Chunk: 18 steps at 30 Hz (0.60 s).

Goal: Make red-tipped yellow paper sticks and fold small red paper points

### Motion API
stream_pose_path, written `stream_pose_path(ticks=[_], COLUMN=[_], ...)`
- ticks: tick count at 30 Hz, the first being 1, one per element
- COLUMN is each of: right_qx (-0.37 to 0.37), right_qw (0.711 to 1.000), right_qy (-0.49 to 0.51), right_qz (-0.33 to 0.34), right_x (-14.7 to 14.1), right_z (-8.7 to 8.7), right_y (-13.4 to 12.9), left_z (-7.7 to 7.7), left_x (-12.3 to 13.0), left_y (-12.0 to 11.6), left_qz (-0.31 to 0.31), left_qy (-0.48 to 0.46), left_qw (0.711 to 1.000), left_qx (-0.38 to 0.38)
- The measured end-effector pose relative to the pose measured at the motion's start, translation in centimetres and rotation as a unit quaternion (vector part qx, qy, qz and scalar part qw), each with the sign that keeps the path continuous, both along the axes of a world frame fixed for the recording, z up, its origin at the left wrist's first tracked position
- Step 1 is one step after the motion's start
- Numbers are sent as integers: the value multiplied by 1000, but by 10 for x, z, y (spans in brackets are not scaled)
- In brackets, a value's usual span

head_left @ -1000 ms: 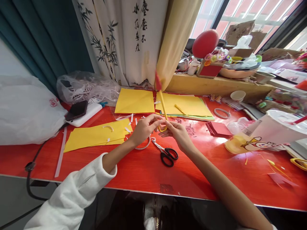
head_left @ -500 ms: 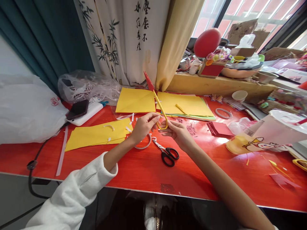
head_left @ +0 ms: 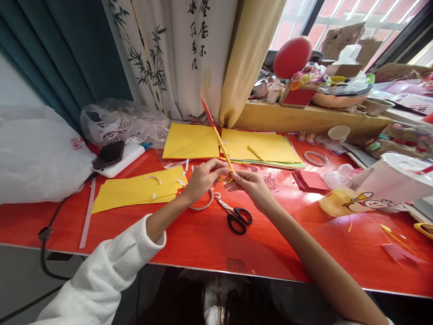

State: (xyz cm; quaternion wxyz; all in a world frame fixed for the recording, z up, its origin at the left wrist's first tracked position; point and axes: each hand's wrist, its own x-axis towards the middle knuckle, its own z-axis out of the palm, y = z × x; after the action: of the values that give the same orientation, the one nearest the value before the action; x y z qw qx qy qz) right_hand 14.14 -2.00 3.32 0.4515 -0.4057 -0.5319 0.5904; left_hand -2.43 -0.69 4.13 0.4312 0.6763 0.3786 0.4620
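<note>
A thin yellow paper stick [head_left: 222, 146] with a red paper tip [head_left: 208, 112] points up and away between my hands. My left hand [head_left: 202, 180] pinches at its lower end, where a yellow strip curls. My right hand [head_left: 252, 186] grips the same lower end with thumb and fingers. Both sets of fingertips nearly meet there, so the exact hold is partly hidden. Just below lie black-handled scissors [head_left: 237, 217] and a roll of tape [head_left: 205, 201] on the red table [head_left: 189, 239].
Yellow sheets [head_left: 191, 141] lie behind my hands, with cut yellow pieces [head_left: 131, 192] at left. A phone [head_left: 108, 154] rests near a white bag [head_left: 40, 158]. To the right are red paper squares [head_left: 309, 181], another tape roll [head_left: 315, 158] and a tilted paper cup [head_left: 375, 189].
The yellow loop at the stick's lower end has been drawn in closer. My right fingers have moved slightly left toward my left fingertips, and the red tip has turned edge-on.
</note>
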Motion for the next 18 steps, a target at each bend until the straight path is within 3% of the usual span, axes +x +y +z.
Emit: stream_pose_path(ticks=[7,12,18], right_qx=[-6,-10,-17], right_qw=[998,1000,1000], right_qy=[55,22,-12], right_qz=[-4,4,8], right_x=[0,-1,-5], right_z=[-2,-5,-4], right_y=[0,1,-2], left_z=[2,1,-4], left_x=[-2,-2,1], left_y=[-1,1,0], left_qz=[45,25,52], left_qy=[78,112,54], left_qw=[996,993,997], left_qx=[29,13,14])
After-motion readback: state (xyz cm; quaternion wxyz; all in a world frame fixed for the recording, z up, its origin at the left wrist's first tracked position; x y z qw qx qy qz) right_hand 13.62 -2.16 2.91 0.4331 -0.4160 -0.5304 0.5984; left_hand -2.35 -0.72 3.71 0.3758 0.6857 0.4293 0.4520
